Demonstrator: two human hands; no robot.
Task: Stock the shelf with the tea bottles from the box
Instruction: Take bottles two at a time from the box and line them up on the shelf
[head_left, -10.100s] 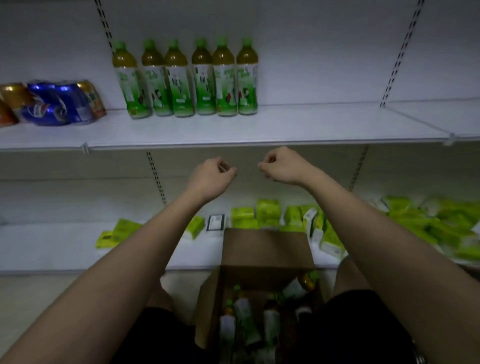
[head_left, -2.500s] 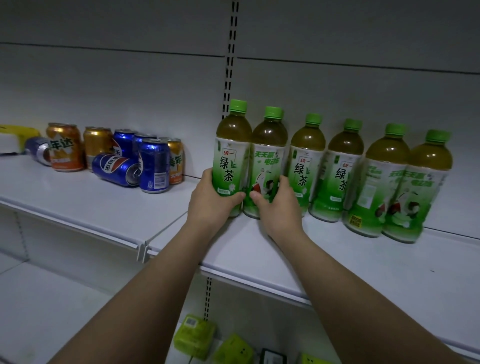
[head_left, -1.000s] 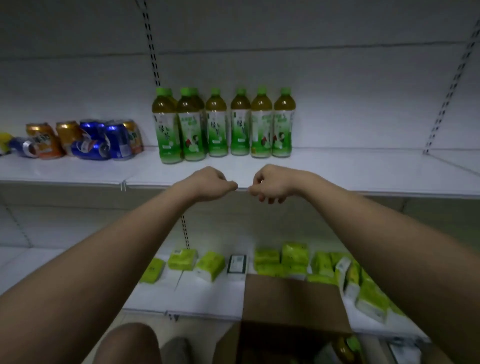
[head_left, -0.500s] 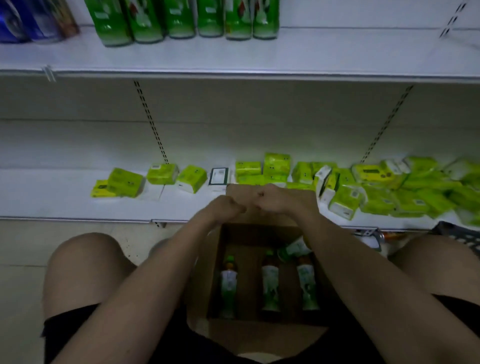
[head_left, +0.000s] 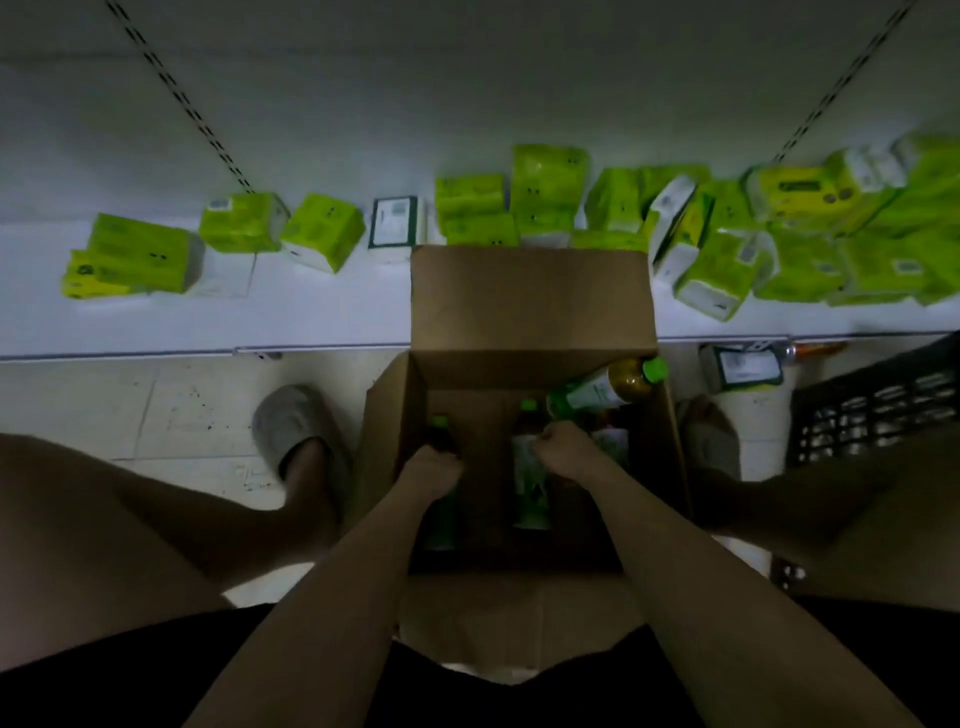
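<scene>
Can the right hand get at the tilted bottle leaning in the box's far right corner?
Probably yes: the tilted bottle lies on top, uncovered, just beyond the right hand, with the box open above it.

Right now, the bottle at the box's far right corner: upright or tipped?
Tipped. The bottle lies slanted, cap toward the cardboard box corner, atop the others.

Both hands, left and right, reach into the cardboard box among tea bottles.

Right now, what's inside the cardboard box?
The cardboard box holds two upright tea bottles, the left bottle and the middle bottle, plus one tilted bottle. The left hand and right hand cover part; anything beneath is hidden.
</scene>
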